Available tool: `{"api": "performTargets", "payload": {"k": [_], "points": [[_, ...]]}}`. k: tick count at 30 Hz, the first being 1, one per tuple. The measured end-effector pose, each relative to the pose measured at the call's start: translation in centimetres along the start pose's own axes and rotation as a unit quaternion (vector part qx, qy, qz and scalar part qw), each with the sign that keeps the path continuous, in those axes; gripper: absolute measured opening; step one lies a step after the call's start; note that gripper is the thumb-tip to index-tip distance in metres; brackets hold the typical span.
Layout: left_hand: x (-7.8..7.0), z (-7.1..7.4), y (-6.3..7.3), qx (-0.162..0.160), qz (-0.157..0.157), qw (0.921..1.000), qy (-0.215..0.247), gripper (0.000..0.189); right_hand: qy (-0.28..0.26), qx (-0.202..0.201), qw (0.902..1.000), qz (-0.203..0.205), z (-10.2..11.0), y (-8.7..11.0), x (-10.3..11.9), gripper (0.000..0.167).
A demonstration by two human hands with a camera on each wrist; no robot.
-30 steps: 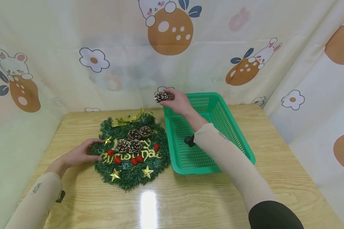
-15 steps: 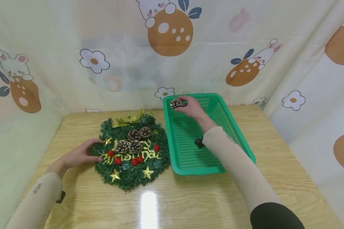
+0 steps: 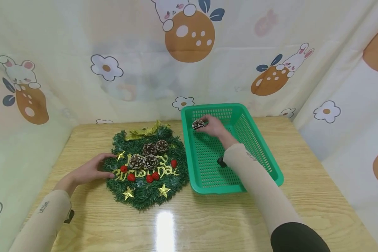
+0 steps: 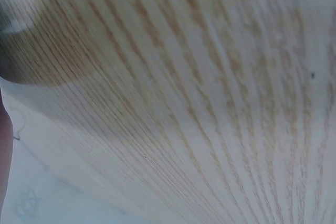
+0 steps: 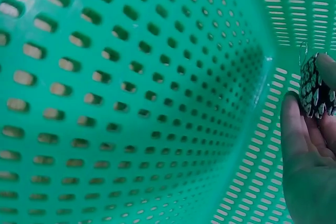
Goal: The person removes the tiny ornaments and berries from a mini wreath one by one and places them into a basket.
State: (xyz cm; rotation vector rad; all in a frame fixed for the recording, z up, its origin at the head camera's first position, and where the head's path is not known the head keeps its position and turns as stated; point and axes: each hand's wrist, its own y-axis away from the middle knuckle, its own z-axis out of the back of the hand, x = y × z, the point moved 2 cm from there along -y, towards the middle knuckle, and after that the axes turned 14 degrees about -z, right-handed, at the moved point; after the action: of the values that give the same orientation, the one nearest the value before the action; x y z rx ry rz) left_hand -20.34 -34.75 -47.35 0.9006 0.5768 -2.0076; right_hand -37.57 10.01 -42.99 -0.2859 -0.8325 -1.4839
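Observation:
In the head view my right hand [image 3: 213,126] pinches a brown pine cone [image 3: 198,124] with white-tipped scales, inside the far left part of the green plastic basket [image 3: 193,175]. The right wrist view shows the cone [image 5: 311,85] between thumb and fingers, with a thin wire loop at its top. My left hand [image 3: 89,170] rests at the left edge of a green Christmas wreath [image 3: 141,201], thumb and fingers spread apart. Several pine cones [image 3: 150,162], red berries [image 3: 174,163], gold stars [image 3: 164,190], gold lettering and a gold ribbon bow [image 3: 144,131] decorate it.
Wreath and basket stand side by side on a wood-grain table [image 3: 208,224]. Behind them hangs a patterned curtain [image 3: 138,84]. The basket's slotted floor [image 5: 105,98] and walls surround my right hand. A small black wrist device [image 3: 221,162] sits under the right sleeve.
My right hand has moved right and down with the pine cone, from above the basket's far left corner to inside it. The left hand stays at the wreath.

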Motion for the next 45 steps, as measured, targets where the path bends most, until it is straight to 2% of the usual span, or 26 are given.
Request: {"api": "performTargets", "payload": {"k": [17,25,32,45], "points": [[-0.4,0.1,0.0,0.0,0.004,0.9999,0.012,0.072,0.052,0.005,0.9986,0.007,-1.5,-0.5,-0.6,0.06],[-0.2,0.0,-0.1,0.002,0.004,1.0,0.005,0.074,0.075,0.027,0.9967,0.014,-1.9,-0.4,-0.5,0.054],[0.0,0.0,-0.2,0.001,0.004,1.0,0.0,0.074,0.086,0.044,0.9953,0.009,-2.1,-0.3,-0.5,0.056],[-0.6,0.3,-0.1,0.004,0.008,0.9999,0.005,0.073,0.094,0.085,0.9918,0.015,-0.2,0.1,-0.4,0.071]]}}
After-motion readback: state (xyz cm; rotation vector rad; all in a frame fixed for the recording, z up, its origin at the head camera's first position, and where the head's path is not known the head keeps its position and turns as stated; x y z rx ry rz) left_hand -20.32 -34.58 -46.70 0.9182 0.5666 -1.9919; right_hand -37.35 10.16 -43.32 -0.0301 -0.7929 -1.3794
